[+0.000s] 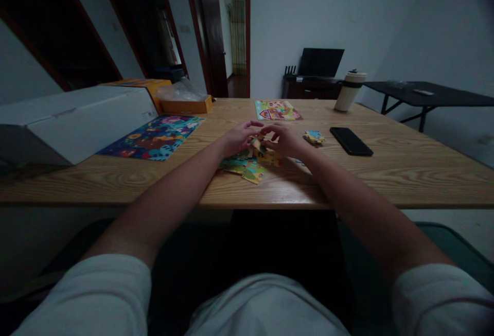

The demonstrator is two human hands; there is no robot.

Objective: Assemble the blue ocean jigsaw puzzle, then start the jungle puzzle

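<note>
Between my two hands, just above the table, a small jigsaw piece (257, 144) is held tilted. My left hand (240, 138) has its fingers curled at the piece's left side. From the right, my right hand (284, 141) bends its fingers and thumb around the piece. Beneath the hands lie joined jigsaw pieces (252, 171) in green, yellow and blue, partly hidden by the fingers. A loose pile of jigsaw pieces (314, 138) sits to the right of my right hand. Farther back lies a colourful picture sheet (277, 110).
A black phone (351, 141) lies on the right, with a beige tumbler (349, 92) behind it. On the left are a dark blue picture sheet (158, 138), a long white box (77, 120) and an orange box (189, 105) holding clear plastic. The table's front edge (266, 205) is near me.
</note>
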